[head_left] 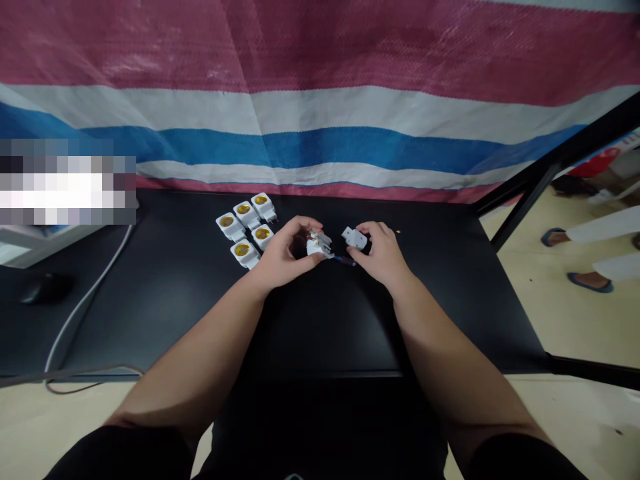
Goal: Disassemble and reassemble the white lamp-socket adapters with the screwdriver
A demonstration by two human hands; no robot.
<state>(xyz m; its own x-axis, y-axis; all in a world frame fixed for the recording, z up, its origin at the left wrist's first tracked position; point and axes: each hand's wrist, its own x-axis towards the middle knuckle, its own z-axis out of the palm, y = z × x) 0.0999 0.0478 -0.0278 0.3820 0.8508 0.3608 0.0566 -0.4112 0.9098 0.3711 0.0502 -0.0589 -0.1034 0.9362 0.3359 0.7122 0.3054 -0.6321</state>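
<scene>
Left hand (283, 253) and right hand (383, 252) curled, nearly meeting, forearms angled inward

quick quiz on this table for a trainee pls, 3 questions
1. How many white sockets sit on the table to the left of the hands?
2. True or false: the right hand holds a flat white plate.
3. What is the left hand holding: a) a white plastic part, b) a cable, c) nothing?

Key: 1 five; 2 true; 3 a
</scene>
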